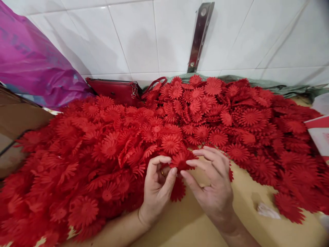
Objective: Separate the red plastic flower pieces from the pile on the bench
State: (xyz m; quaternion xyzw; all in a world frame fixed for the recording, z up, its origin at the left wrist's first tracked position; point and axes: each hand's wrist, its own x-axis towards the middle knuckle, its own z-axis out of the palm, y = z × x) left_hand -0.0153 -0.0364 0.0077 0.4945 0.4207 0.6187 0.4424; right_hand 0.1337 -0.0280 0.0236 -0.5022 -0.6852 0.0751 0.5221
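A large heap of red fabric daisy flowers [108, 147] covers most of the tan table [195, 223]. My left hand [156, 188] and my right hand [213, 185] meet at the near middle, both pinching one red flower [181, 160] between fingertips. Another red flower [178, 190] lies just under my left thumb. The heap lies to the left of my hands, behind them and to the right.
A red purse [115, 90] with a strap lies at the back against the white tiled wall. A purple plastic bag [33, 65] sits at the far left over a cardboard box [17, 116]. A metal bracket [199, 37] hangs on the wall. A white scrap [267, 210] lies at right.
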